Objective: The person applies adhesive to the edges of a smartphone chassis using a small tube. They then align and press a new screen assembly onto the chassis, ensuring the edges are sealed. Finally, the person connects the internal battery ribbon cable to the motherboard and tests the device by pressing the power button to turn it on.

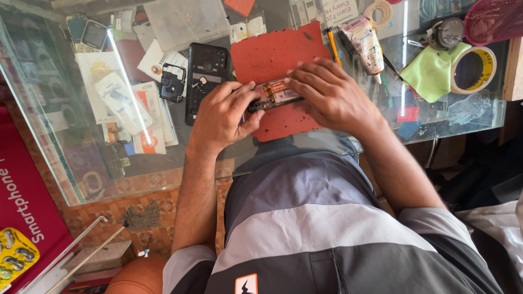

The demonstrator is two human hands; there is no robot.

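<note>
Both hands pinch an opened phone on a red mat.

The left hand (222, 117) and right hand (332, 95) curl closed on the opened phone (275, 93), circuitry bared, over the rough red mat (272, 54) mid-counter. Beside it on the glass counter (49, 136) lie a glossy black back cover (205, 73), then a clear plastic box (185, 22) at the far edge.

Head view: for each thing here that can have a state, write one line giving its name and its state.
Opened phone: back off, insides showing, held on the red mat.
Left hand: gripping the phone's left end.
Right hand: fingers pressing on the phone's right end.
Black back cover: detached, lying flat on the glass table.
Yellow tape roll: lying flat.
Green cloth: spread, slightly rumpled.
Glue tube: lying on its side.
</note>
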